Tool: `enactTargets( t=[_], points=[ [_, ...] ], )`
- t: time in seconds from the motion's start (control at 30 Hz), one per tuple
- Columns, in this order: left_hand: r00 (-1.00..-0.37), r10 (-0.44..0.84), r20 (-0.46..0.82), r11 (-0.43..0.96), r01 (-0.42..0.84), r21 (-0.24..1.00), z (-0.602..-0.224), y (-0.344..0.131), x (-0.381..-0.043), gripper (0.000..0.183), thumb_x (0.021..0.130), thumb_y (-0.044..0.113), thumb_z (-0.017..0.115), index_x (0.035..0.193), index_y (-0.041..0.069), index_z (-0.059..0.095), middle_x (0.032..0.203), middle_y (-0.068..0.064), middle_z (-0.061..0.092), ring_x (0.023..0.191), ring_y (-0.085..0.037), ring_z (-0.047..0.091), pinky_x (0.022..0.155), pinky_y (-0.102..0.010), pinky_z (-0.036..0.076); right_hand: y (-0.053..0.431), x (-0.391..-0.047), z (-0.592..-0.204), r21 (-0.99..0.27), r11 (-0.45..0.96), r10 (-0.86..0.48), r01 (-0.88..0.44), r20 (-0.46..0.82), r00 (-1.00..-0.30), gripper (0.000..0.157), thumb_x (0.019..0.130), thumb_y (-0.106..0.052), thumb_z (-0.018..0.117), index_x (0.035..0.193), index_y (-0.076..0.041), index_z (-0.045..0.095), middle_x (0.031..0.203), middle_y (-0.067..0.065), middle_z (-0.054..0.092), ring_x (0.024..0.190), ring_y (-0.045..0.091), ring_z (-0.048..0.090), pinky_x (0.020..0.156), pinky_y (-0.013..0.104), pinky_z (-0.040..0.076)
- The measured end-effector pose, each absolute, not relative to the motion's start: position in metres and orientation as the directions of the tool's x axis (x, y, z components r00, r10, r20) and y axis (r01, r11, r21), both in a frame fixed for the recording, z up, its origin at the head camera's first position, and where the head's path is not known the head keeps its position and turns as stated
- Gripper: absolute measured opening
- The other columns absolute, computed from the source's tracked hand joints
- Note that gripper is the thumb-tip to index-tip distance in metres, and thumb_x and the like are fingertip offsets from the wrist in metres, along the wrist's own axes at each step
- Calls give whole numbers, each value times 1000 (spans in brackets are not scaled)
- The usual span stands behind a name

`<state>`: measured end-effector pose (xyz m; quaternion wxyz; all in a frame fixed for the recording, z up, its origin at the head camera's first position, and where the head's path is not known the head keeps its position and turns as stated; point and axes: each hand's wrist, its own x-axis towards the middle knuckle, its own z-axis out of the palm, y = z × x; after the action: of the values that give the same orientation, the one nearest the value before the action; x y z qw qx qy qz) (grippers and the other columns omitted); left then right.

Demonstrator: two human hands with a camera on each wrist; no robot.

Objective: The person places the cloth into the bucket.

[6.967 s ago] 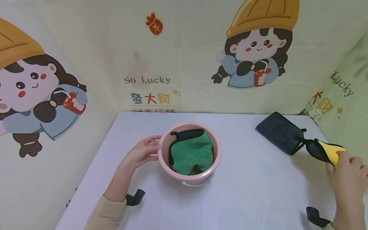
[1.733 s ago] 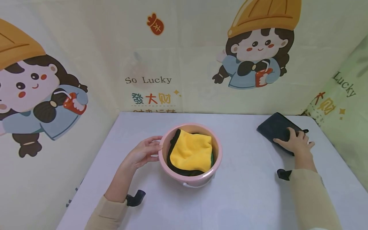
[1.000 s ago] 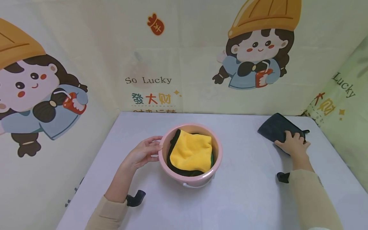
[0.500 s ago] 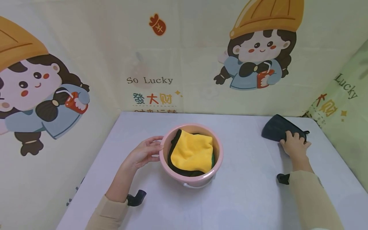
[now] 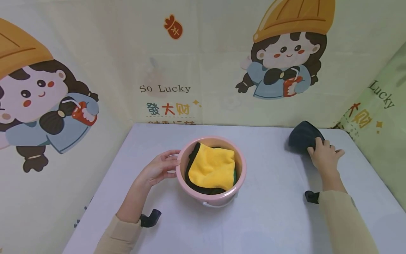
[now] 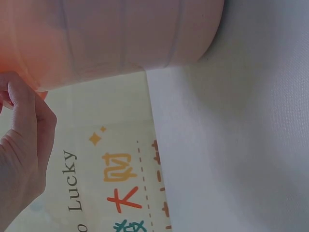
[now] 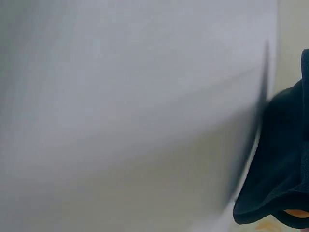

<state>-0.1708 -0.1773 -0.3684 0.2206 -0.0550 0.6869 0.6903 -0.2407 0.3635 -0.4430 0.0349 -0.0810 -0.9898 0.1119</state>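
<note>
A pink bucket (image 5: 242, 169) stands mid-table, with a folded yellow cloth (image 5: 211, 165) edged in black inside it. A sliver of green cloth (image 5: 235, 176) shows beneath the yellow one. My left hand (image 5: 161, 167) holds the bucket's left rim; the left wrist view shows bent fingers (image 6: 24, 111) at the pink wall. At the back right, my right hand (image 5: 326, 155) grips a dark navy cloth (image 5: 302, 137) by its near right edge. The navy cloth is bent and partly raised, with its shadow on the table. In the right wrist view that hand is mostly out of frame.
The bucket's white handle (image 5: 219, 205) hangs down at its front. A white table (image 5: 269, 218) reaches back to a printed cloth backdrop (image 5: 219, 70), which also rises on both sides. Black wrist mounts (image 5: 151, 218) stick out from both sleeves.
Earlier the right hand held a yellow-and-black cloth at the right; that cloth then appeared in the bucket over the green one. Since then the right hand has gripped and lifted the navy cloth.
</note>
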Motion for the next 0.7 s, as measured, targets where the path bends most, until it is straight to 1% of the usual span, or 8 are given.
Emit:
enactTargets(
  t=[0.27, 0.47, 0.57, 0.7],
  points=[
    [-897, 232, -375, 50, -375, 926, -370, -178, -172, 60, 84, 18, 66, 135, 7, 37, 119, -13, 54, 90, -19, 62, 78, -37, 53, 335, -241, -409, -213, 973, 135, 93, 195, -971, 46, 97, -24, 43, 128, 5, 28, 118, 38, 30, 99, 57, 30, 87, 73, 10],
    [-897, 235, -373, 47, -373, 926, -370, -178, -172, 60, 84, 18, 65, 136, 7, 37, 119, -13, 54, 89, -19, 62, 78, -37, 53, 304, -237, -376, -193, 980, 98, 49, 250, -963, 46, 94, -21, 47, 128, 4, 30, 120, 37, 30, 105, 55, 30, 89, 72, 10],
    [-898, 234, -372, 45, -372, 927, -371, -178, -172, 60, 84, 18, 65, 136, 7, 37, 117, -11, 55, 89, -19, 62, 78, -37, 53, 287, -233, -361, -182, 983, 62, 9, 285, -957, 45, 93, -20, 49, 126, 5, 32, 117, 35, 32, 105, 53, 31, 89, 69, 11],
    [-900, 234, -369, 45, -369, 928, -372, -179, -172, 60, 84, 18, 65, 136, 7, 37, 115, -10, 56, 88, -19, 62, 77, -37, 53, 261, -224, -344, -134, 988, -20, -72, 355, -935, 42, 92, -19, 52, 123, 3, 35, 110, 31, 35, 101, 49, 34, 87, 66, 15]
  ],
)
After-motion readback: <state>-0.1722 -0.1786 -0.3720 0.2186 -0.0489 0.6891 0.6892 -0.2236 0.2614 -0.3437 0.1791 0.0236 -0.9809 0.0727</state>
